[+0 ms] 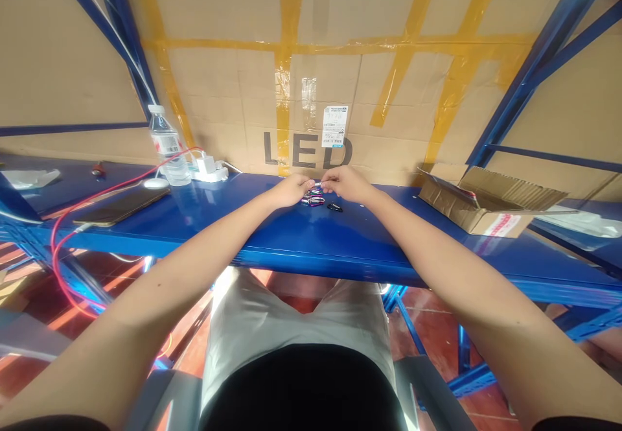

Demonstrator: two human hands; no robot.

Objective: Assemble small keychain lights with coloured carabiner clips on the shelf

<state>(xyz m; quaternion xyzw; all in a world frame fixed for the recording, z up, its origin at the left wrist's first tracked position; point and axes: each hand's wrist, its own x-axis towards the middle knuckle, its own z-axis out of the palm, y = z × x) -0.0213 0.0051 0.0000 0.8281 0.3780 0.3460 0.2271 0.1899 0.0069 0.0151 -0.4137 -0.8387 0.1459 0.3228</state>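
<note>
My left hand (293,189) and my right hand (346,183) meet over the far part of the blue table (311,240). Their fingers are pinched around a small silvery clip (318,184), partly hidden by the fingertips. Just below it lies a little pile of shiny metal clips (313,201), red, purple and silver, shaped like small carabiners. A single black clip (335,207) of similar shape rests apart, to the right of the pile and under my right hand.
An opened cardboard box (490,207) stands at right. On the left are a water bottle (170,149), a white power strip (208,170) with plugs, a dark phone (121,207) and a red cable (87,201). A large taped carton (233,94) rises behind the table.
</note>
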